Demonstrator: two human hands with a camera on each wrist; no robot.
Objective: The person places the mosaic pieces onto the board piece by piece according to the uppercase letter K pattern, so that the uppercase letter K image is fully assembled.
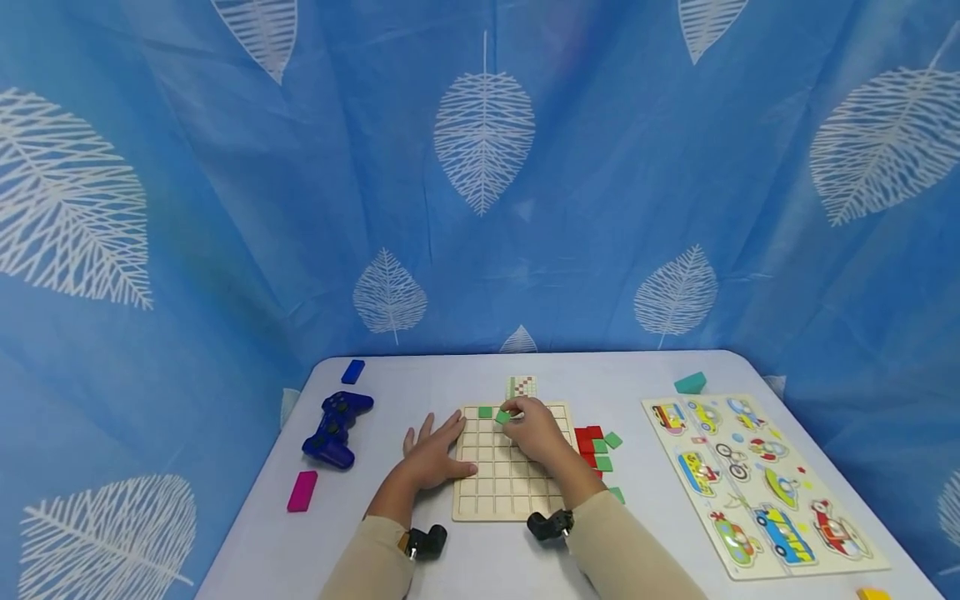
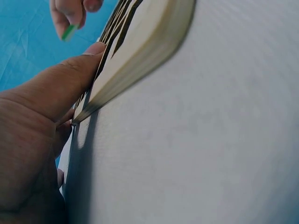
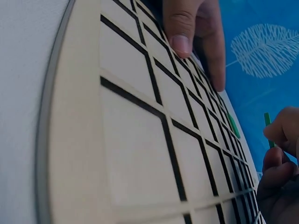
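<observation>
A wooden grid board [image 1: 486,505] lies in the middle of the table. My left hand [image 1: 431,460] rests along its left side, fingers extended, with the thumb on the board's surface. Between thumb and fingers of my right hand [image 1: 537,429] is a thin green square tile [image 1: 502,417], pinched above the far rows. The right wrist view shows this tile [image 3: 267,119] held on edge, raised off the grid. Another green tile [image 1: 485,412] sits in a far-row square, left of the right hand. Part of the grid is hidden beneath the right hand and forearm.
Red tiles [image 1: 588,433] and green tiles [image 1: 603,463] lie right of the board. Behind it is a small pattern card [image 1: 522,386]. A blue game controller [image 1: 330,429] and pink block [image 1: 302,492] are at left, a vehicle puzzle board [image 1: 738,500] at right.
</observation>
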